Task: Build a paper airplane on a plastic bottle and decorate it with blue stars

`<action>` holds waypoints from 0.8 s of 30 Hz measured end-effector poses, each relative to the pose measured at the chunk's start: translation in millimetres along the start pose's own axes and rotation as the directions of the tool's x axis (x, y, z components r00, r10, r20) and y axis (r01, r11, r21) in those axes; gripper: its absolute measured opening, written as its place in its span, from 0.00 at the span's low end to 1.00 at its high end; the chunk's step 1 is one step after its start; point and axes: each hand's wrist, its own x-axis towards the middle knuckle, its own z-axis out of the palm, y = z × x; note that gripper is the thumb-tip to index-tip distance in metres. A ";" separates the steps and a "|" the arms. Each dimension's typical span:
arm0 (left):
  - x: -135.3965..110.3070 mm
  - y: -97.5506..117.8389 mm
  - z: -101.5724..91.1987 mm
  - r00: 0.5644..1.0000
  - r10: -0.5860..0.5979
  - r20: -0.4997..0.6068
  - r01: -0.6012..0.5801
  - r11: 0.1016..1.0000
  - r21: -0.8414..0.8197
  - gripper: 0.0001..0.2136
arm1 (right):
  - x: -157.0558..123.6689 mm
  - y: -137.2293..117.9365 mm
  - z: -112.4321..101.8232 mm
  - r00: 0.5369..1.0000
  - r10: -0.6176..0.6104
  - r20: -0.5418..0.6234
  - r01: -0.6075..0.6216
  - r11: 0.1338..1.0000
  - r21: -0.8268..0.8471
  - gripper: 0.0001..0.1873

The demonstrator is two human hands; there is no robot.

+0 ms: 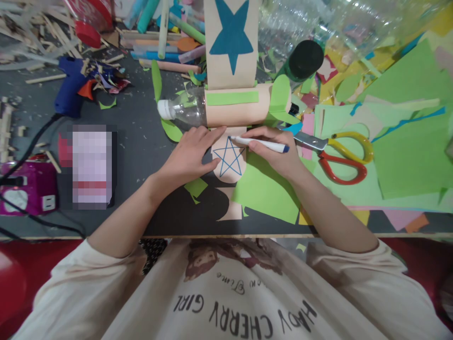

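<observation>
My right hand (pixel 279 153) is closed around a white marker with a blue cap (pixel 260 143), its tip resting on the top point of a blue outlined star (pixel 228 160). The star is drawn on a rounded beige paper wing (pixel 230 175). My left hand (pixel 189 158) lies flat with fingers stretched out, pressing down the wing's left side. Just behind lies a plastic bottle (pixel 182 109) wrapped in beige paper (pixel 235 113) with a green strip. A second beige wing with a filled blue star (pixel 231 33) points away from the bottle.
Yellow-and-red scissors (pixel 339 153) lie right of my right hand on green paper sheets (pixel 406 156). A blue glue gun (pixel 71 87) and a purple power strip (pixel 26 189) sit at the left. Marker pens (pixel 170 33), wood sticks, a dark green bottle (pixel 304 59) and paper scraps crowd the back.
</observation>
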 end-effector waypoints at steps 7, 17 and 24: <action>-0.3 -0.1 0.1 1.000 -0.002 -0.018 0.002 1.000 -0.005 0.26 | 0.4 0.5 -0.2 0.999 -0.001 0.042 0.002 1.000 -0.027 0.17; -0.8 -1.5 2.5 1.000 0.006 -0.026 -0.005 1.000 0.020 0.28 | -0.8 2.1 -2.1 0.992 -0.085 0.090 0.095 0.990 -0.108 0.13; -0.6 -1.3 1.3 1.000 0.000 -0.025 0.000 1.000 -0.011 0.27 | -0.6 -1.1 0.0 0.999 -0.035 -0.013 0.034 0.998 -0.045 0.12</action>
